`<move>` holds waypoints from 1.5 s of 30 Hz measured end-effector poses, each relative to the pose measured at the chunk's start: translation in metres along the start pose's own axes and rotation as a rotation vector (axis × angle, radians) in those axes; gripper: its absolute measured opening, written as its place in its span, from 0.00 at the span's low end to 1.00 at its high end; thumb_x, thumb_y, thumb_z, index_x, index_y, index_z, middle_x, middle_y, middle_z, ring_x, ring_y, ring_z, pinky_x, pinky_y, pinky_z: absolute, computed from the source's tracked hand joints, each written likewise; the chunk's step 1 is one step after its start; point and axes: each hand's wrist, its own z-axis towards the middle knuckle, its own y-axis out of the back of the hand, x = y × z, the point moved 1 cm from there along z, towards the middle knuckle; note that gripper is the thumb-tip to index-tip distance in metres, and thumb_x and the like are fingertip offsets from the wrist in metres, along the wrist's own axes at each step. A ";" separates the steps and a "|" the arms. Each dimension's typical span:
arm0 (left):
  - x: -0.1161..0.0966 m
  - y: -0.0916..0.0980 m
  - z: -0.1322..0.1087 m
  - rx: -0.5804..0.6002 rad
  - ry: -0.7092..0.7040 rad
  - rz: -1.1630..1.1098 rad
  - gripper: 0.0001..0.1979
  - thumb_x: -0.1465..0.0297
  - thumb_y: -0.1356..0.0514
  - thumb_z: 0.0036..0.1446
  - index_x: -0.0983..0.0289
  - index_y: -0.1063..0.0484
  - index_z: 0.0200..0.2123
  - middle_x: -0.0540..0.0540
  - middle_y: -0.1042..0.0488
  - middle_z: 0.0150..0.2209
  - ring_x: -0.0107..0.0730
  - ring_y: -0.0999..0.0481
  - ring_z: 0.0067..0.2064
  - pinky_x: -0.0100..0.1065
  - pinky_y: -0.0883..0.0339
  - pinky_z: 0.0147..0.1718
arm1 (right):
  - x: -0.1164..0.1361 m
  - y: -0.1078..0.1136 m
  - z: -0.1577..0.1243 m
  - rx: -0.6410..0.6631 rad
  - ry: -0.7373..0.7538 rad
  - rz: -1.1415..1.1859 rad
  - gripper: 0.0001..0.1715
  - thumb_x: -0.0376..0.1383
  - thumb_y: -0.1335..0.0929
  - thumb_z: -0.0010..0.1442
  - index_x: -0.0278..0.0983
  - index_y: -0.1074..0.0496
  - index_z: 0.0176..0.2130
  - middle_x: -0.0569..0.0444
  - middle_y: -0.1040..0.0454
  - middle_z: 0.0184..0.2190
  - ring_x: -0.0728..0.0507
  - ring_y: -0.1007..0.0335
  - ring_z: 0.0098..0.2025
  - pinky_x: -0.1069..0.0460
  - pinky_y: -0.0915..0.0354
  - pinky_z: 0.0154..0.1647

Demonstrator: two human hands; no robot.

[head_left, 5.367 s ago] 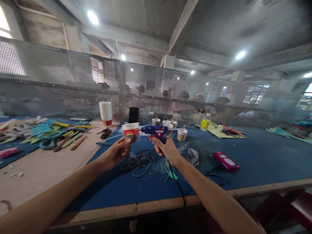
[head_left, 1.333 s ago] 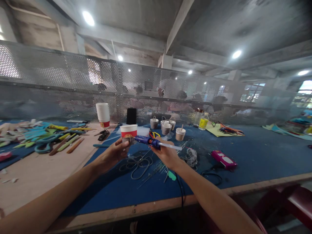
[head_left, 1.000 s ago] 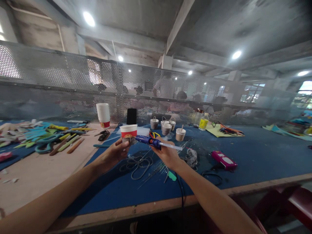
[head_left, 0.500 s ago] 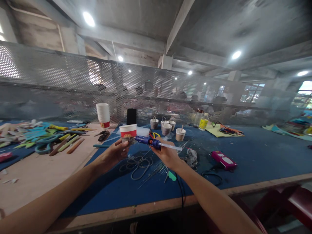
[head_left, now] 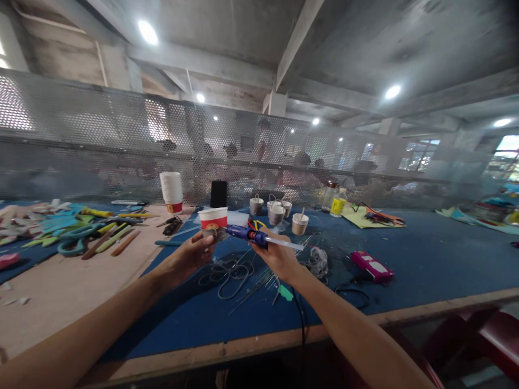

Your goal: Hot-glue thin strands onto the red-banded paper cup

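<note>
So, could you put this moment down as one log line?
left hand: holding red-and-white cup | right hand: gripping blue glue gun, nozzle toward cup | nearby: cup stack, magenta object

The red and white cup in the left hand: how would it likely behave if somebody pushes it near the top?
The cup would probably tilt, because the left hand grips it near the bottom. It is likely light, as it looks like paper. Its wall might dent easily, since its upper edge appears thin.
</note>
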 end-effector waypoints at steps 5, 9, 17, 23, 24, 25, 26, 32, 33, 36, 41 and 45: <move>0.000 0.001 0.001 -0.005 -0.005 -0.012 0.14 0.71 0.21 0.49 0.66 0.22 0.34 0.48 0.32 0.26 0.22 0.36 0.25 0.24 0.38 0.22 | 0.000 0.001 0.001 0.006 -0.013 -0.019 0.08 0.41 0.31 0.70 0.40 0.32 0.43 0.55 0.24 0.27 0.42 0.27 0.28 0.53 0.48 0.28; 0.000 0.001 0.001 0.022 -0.009 -0.008 0.13 0.70 0.22 0.50 0.65 0.22 0.34 0.48 0.31 0.26 0.21 0.37 0.24 0.23 0.39 0.21 | 0.000 0.001 0.001 0.006 -0.019 -0.036 0.08 0.41 0.30 0.69 0.40 0.32 0.43 0.54 0.23 0.29 0.42 0.27 0.29 0.53 0.48 0.28; -0.002 -0.001 -0.001 0.005 0.001 -0.019 0.17 0.71 0.21 0.48 0.67 0.20 0.40 0.48 0.31 0.27 0.21 0.36 0.25 0.24 0.38 0.22 | -0.003 -0.001 0.000 -0.025 0.003 -0.050 0.07 0.41 0.31 0.70 0.40 0.30 0.43 0.54 0.24 0.28 0.43 0.29 0.28 0.53 0.48 0.28; 0.000 0.003 0.002 0.011 0.000 -0.038 0.20 0.69 0.20 0.46 0.67 0.19 0.41 0.48 0.30 0.28 0.19 0.39 0.24 0.23 0.39 0.21 | -0.005 0.000 0.000 -0.040 0.008 -0.025 0.07 0.40 0.31 0.70 0.40 0.30 0.42 0.54 0.23 0.28 0.42 0.28 0.29 0.53 0.47 0.29; 0.000 0.003 0.002 0.010 0.002 -0.037 0.19 0.69 0.20 0.46 0.67 0.19 0.40 0.48 0.29 0.29 0.19 0.38 0.24 0.23 0.38 0.21 | -0.005 -0.001 0.000 -0.041 0.006 -0.018 0.07 0.40 0.31 0.70 0.40 0.29 0.41 0.53 0.23 0.28 0.42 0.28 0.29 0.53 0.47 0.29; 0.001 0.004 0.002 0.007 0.003 -0.036 0.19 0.69 0.20 0.46 0.67 0.20 0.39 0.49 0.29 0.30 0.19 0.38 0.25 0.23 0.37 0.22 | -0.006 -0.001 0.000 -0.042 0.004 -0.014 0.07 0.40 0.31 0.70 0.40 0.29 0.41 0.53 0.23 0.28 0.42 0.28 0.29 0.53 0.47 0.29; 0.001 0.005 0.002 0.006 0.007 -0.033 0.19 0.69 0.20 0.46 0.67 0.20 0.39 0.49 0.28 0.30 0.20 0.37 0.25 0.23 0.37 0.22 | -0.006 -0.001 -0.001 -0.042 0.004 -0.011 0.07 0.40 0.31 0.70 0.40 0.29 0.41 0.53 0.23 0.28 0.42 0.28 0.29 0.53 0.47 0.29; 0.001 0.007 0.002 0.046 0.011 -0.030 0.15 0.67 0.22 0.50 0.66 0.19 0.39 0.49 0.32 0.28 0.21 0.38 0.26 0.24 0.37 0.23 | -0.005 0.000 0.000 -0.041 -0.025 0.000 0.07 0.41 0.31 0.69 0.40 0.28 0.43 0.53 0.23 0.28 0.41 0.28 0.30 0.53 0.47 0.29; 0.001 0.007 0.002 0.048 0.010 -0.028 0.14 0.67 0.22 0.51 0.66 0.19 0.38 0.49 0.32 0.28 0.21 0.38 0.26 0.25 0.36 0.23 | -0.005 0.001 0.000 -0.038 -0.034 0.011 0.07 0.41 0.31 0.69 0.40 0.28 0.43 0.53 0.23 0.28 0.41 0.28 0.30 0.53 0.46 0.29; 0.001 0.007 0.002 0.038 0.008 -0.019 0.14 0.68 0.23 0.51 0.66 0.19 0.39 0.49 0.31 0.29 0.23 0.38 0.26 0.25 0.36 0.23 | -0.006 0.001 0.000 -0.029 -0.058 0.067 0.07 0.41 0.30 0.68 0.40 0.27 0.42 0.53 0.23 0.28 0.41 0.28 0.30 0.52 0.45 0.30; 0.000 0.006 0.002 0.016 0.032 -0.016 0.15 0.68 0.21 0.48 0.65 0.19 0.36 0.49 0.32 0.27 0.23 0.37 0.25 0.25 0.37 0.22 | -0.003 -0.004 0.002 -0.053 -0.156 0.350 0.11 0.45 0.28 0.65 0.41 0.26 0.38 0.54 0.24 0.27 0.42 0.28 0.30 0.51 0.40 0.32; -0.001 0.005 0.001 -0.006 0.046 -0.006 0.14 0.68 0.22 0.49 0.64 0.21 0.36 0.48 0.31 0.27 0.22 0.36 0.24 0.25 0.35 0.23 | 0.000 -0.004 0.008 0.022 -0.381 0.810 0.23 0.55 0.30 0.66 0.40 0.29 0.31 0.59 0.32 0.19 0.47 0.36 0.21 0.51 0.39 0.28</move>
